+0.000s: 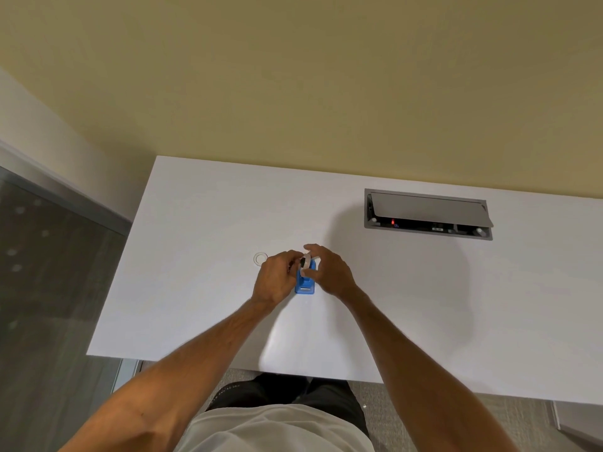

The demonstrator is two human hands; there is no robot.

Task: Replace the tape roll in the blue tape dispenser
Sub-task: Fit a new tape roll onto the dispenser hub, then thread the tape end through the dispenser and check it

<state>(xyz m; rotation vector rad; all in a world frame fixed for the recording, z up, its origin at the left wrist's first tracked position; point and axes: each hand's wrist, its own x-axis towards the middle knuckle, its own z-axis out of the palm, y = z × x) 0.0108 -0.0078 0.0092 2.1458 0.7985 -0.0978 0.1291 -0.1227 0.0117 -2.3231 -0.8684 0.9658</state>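
Observation:
The blue tape dispenser [305, 284] stands on the white table [202, 288], its cutter end towards me. Over its far end both hands meet on a pale tape roll with a black core [304, 263]. My left hand [275, 278] pinches the roll from the left. My right hand [328, 269] curls around it from the right, with the thumb on the roll's near side. Whether the roll rests in the dispenser or hangs just above it is hidden by the fingers. A second clear tape ring [260, 258] lies flat on the table just left of my left hand.
A grey recessed power box [428, 214] with its lid tilted open and a small red light sits in the table at the back right. The table's left edge drops to a dark floor. A yellow wall runs behind the table.

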